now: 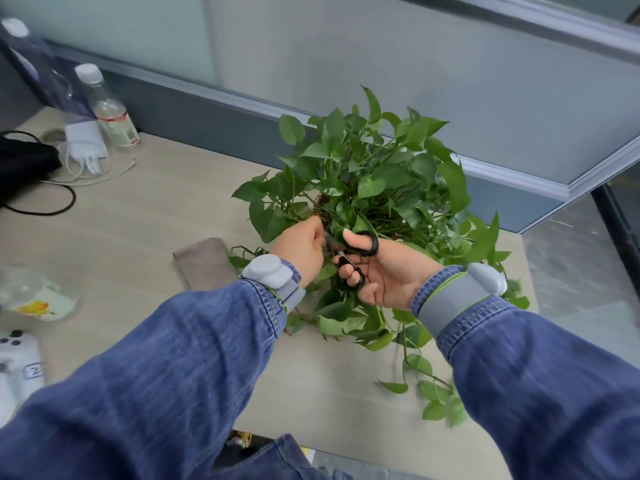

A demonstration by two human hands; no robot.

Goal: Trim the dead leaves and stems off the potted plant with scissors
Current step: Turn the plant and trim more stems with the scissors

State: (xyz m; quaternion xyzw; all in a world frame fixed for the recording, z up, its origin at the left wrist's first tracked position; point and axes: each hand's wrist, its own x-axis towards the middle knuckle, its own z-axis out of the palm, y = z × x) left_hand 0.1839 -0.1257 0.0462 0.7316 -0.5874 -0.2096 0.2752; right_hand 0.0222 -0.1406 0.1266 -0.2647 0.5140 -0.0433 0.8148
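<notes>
Left hand (300,249) pinches a pothos (367,188) stem; right hand (384,271) grips black scissors (358,252). Blades close to fingertips: nick risk.

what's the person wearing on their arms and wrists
Both arms are in blue denim sleeves with stitched cuffs. Each wrist carries a grey band with a thin green edge: the left band bears a rounded grey pod, the right band a similar pale grey pod. The left hand and right hand are bare, with no gloves or rings visible.
</notes>
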